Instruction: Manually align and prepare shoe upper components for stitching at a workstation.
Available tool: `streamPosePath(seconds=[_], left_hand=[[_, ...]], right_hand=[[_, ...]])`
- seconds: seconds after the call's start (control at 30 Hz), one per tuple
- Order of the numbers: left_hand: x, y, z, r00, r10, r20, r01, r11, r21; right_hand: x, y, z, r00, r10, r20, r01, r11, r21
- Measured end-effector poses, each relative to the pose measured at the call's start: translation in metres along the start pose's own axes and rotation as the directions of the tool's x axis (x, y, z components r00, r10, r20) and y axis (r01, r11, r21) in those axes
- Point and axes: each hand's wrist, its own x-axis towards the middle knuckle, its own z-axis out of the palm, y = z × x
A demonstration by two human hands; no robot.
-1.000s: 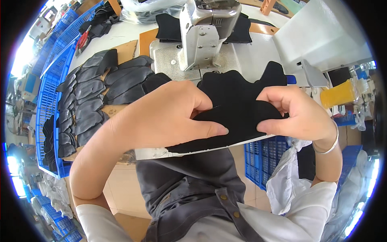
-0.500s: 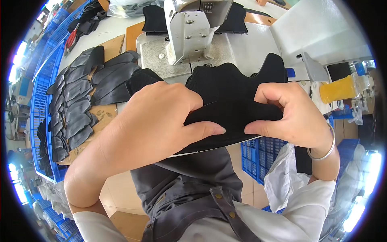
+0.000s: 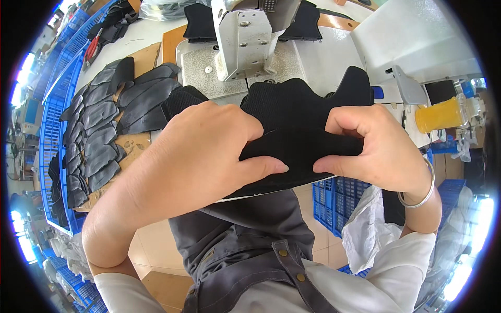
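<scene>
A black shaped fabric piece (image 3: 295,141) lies across the front of the table, between me and the sewing machine head (image 3: 246,44). My left hand (image 3: 219,148) grips its left part, thumb on top and fingers curled behind a fold. On the right, my right hand (image 3: 360,146) pinches the same cloth, with its thumb pointing inward. The two thumbs lie a short way apart over the folded cloth. Beneath my left hand, more ribbed black fabric (image 3: 182,101) sticks out. The fingertips of both hands are hidden in the cloth.
Many grey-black cut pieces (image 3: 102,112) overlap on cardboard at left, beside a blue plastic basket (image 3: 47,177). Red-handled scissors (image 3: 93,48) lie farther back. At right are a yellow spool (image 3: 438,115), a blue crate (image 3: 334,203) and white cloth (image 3: 365,229) below the table.
Both hands keep their hold on the black fabric. The right thumb has shifted slightly left, and the cloth's far edge has moved slightly up.
</scene>
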Motion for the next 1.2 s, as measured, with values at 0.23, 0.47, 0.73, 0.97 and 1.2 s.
streamPosePath(seconds=[0.23,0.47,0.73,0.97,1.2], left_hand=[[-0.005,0.006,-0.002,0.997,0.048,-0.061,-0.036,0.982,0.186],[-0.012,-0.013,-0.023,0.99,0.01,0.142,-0.019,0.998,0.062],[-0.016,-0.024,-0.017,0.992,0.107,0.066,-0.105,0.994,-0.032],[-0.024,-0.006,-0.019,0.995,0.067,0.079,-0.073,0.995,0.075],[-0.043,0.027,0.041,0.911,0.361,-0.201,-0.229,0.847,0.48]], right_hand=[[0.013,-0.002,0.001,0.993,-0.114,0.026,0.117,0.963,-0.243],[0.019,-0.017,-0.003,0.995,-0.054,0.083,0.084,0.905,-0.417],[0.02,-0.021,-0.001,0.996,0.061,0.058,-0.039,0.944,-0.327],[0.014,-0.013,0.0,1.0,-0.011,0.002,0.011,0.932,-0.362],[0.009,-0.014,0.0,0.997,-0.073,0.006,0.067,0.877,-0.477]])
